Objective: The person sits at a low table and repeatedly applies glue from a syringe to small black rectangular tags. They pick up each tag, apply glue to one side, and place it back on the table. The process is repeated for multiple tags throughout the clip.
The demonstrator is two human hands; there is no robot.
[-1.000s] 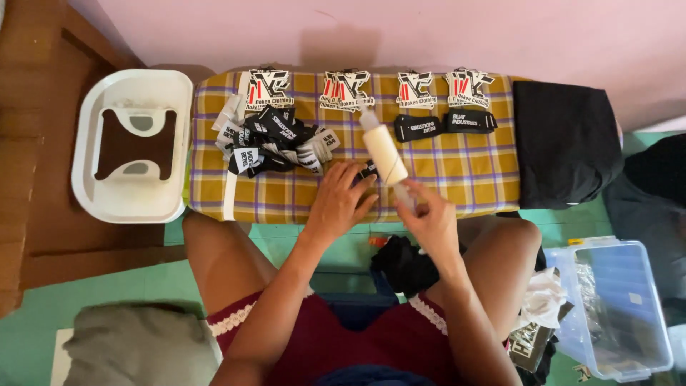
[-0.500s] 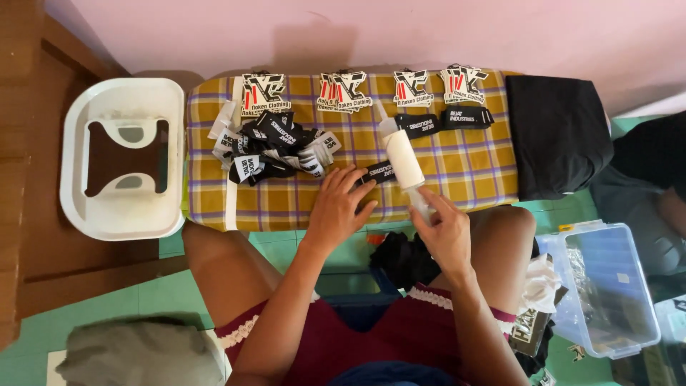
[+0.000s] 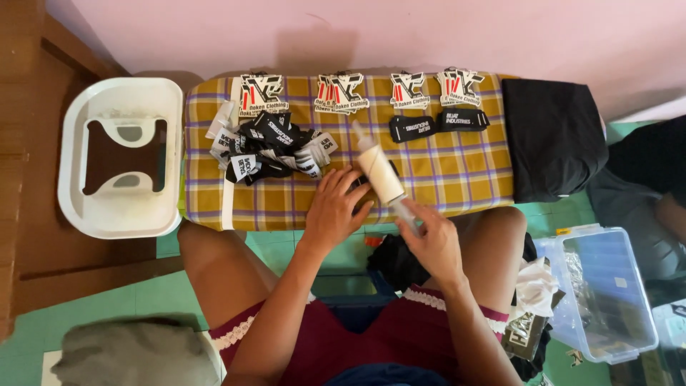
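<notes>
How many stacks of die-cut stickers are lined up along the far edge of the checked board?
4 sticker stacks: far left, second, third, right. All lie on the checked board; each stack may hide more stickers beneath.

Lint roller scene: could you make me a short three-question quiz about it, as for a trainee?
1. True or false: the right hand holds the lint roller by its handle.
2. What does the left hand press on the checked board? A) a black label B) scissors C) a cup
3. How many groups of printed tags lie along the board's far edge?

Key: 1 true; 2 A, though the hand mostly hides it; 3 four.
</notes>
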